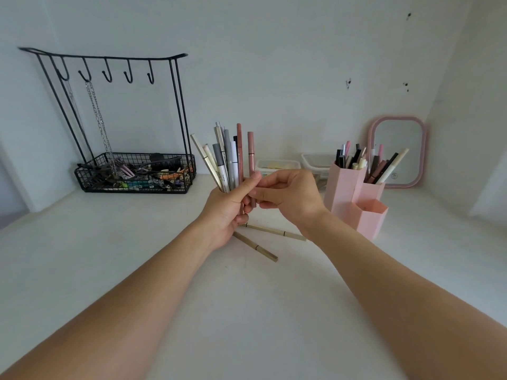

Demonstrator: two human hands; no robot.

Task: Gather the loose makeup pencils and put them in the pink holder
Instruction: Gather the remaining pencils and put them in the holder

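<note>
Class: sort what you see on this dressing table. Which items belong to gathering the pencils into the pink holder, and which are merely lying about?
Part of the job:
bundle of pencils in the left hand
right hand
two beige pencils on the table
pink holder

Lying about:
black wire rack
pink mirror
clear containers

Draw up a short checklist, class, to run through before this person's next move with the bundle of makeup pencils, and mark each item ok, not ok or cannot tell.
1. Bundle of slim grey, white and pink makeup pencils gripped firmly in the left hand: ok.
2. Dusty-pink pencil pinched by the right hand and joined to the bundle: cannot tell, it stands slightly apart.
3. All loose pencils gathered: not ok, two beige square-sided pencils lie on the white tabletop.
4. Pink hexagonal plastic holder within view and upright: ok.
5. Free space in the holder: ok, its low front compartment looks empty; the taller ones are crowded.
</note>
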